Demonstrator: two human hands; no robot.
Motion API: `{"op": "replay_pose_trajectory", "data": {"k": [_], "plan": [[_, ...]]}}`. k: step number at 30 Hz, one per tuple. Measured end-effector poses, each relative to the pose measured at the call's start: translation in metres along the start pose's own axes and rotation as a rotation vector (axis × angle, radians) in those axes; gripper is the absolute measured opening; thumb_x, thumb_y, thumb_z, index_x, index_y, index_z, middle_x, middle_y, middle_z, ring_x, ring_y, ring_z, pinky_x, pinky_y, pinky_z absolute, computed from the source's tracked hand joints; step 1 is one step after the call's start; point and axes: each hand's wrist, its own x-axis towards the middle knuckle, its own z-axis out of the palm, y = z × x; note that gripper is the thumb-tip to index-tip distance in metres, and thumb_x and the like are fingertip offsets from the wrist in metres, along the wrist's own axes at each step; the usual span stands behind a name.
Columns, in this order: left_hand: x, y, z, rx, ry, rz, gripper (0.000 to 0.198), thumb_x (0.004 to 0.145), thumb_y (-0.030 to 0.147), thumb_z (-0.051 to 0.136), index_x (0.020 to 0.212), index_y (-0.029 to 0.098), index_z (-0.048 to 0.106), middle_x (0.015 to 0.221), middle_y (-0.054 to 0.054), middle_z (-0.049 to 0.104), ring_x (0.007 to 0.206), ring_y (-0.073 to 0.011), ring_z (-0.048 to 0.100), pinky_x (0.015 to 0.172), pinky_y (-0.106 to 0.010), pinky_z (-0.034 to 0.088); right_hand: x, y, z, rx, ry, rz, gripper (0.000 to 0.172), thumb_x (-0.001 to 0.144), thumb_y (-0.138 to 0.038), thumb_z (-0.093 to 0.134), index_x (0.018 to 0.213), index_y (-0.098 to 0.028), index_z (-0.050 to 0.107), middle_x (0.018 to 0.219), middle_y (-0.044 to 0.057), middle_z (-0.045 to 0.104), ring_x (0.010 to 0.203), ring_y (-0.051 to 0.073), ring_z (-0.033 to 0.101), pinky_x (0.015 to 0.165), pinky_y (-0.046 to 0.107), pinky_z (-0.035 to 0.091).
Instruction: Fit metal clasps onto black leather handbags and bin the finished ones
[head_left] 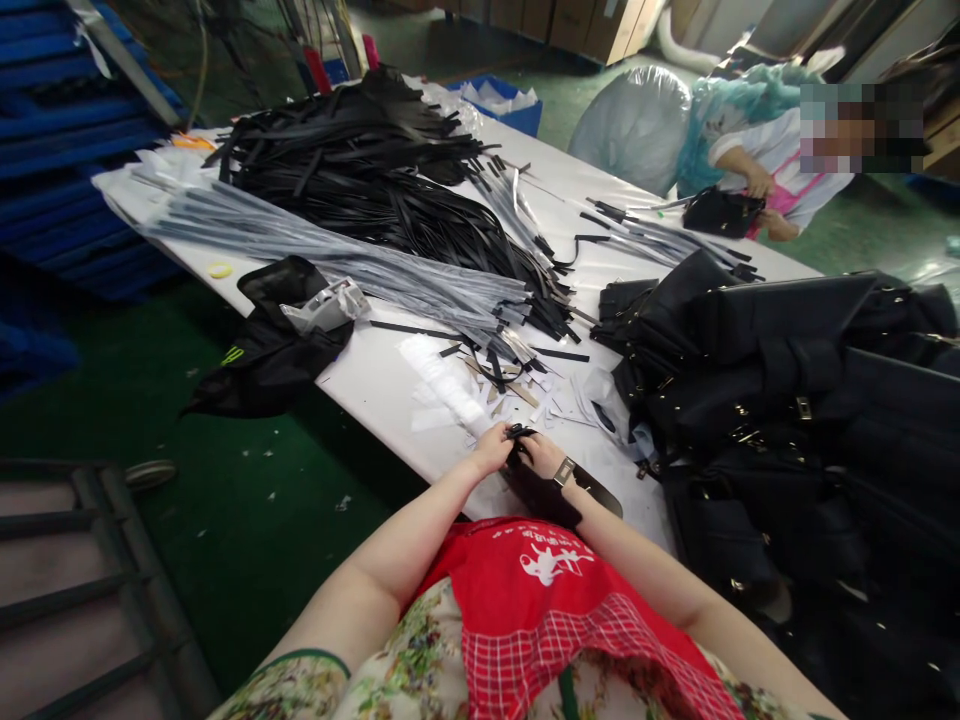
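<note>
A black bag (pixel 536 492) lies against the front edge of the white table, close to my body. My left hand (pixel 493 447) is closed at its upper end, where a dark strap or tab (pixel 519 431) sticks up between the hands. From the other side my right hand (pixel 543 454), with a watch on the wrist, closes on the same part of the bag. The fingertips are small in view, so the exact grip is hard to make out. Just beyond the hands are white sheets (pixel 442 383) and paper scraps (pixel 517 392).
Black bags with metal fittings (pixel 780 400) are heaped at the right. Black straps (pixel 375 190) and plastic-wrapped strips (pixel 330 255) cover the table's far part. A black cloth bag (pixel 274 345) hangs over the left edge. Across the table, a co-worker (pixel 780 165) handles a black bag.
</note>
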Motion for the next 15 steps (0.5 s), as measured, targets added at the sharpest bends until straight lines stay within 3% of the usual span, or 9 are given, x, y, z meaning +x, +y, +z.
{"op": "replay_pose_trajectory", "data": {"k": [3,8,15], "plan": [[-0.0009,0.0016,-0.0026,-0.006,-0.006,0.011,0.034,0.085,0.017,0.046,0.118,0.018,0.052,0.080,-0.001,0.065,0.051,-0.0114,0.058,0.044,-0.020,0.048,0.0001,0.0071,-0.0021,-0.001,-0.027,-0.031,0.035,0.093,-0.025,0.045,0.126,-0.021,0.056,0.121,0.010,0.058,0.106,0.020,0.055,0.092,0.029,0.043],[-0.0014,0.0031,-0.0032,-0.018,-0.014,0.027,0.034,0.084,0.015,0.045,0.117,0.016,0.052,0.083,-0.003,0.065,0.051,-0.0115,0.057,0.042,-0.020,0.047,0.0026,0.0096,0.0000,-0.026,-0.088,-0.062,0.029,0.093,-0.026,0.046,0.118,-0.020,0.061,0.112,0.011,0.060,0.102,0.020,0.057,0.091,0.031,0.043],[0.0054,-0.0046,0.0000,-0.028,-0.033,0.044,0.034,0.082,0.014,0.046,0.115,0.015,0.055,0.072,-0.001,0.062,0.051,-0.0119,0.056,0.045,-0.020,0.047,-0.0003,0.0088,-0.0005,-0.064,-0.149,0.004,0.027,0.093,-0.030,0.045,0.108,-0.017,0.063,0.111,0.014,0.058,0.099,0.022,0.056,0.088,0.032,0.044]]}}
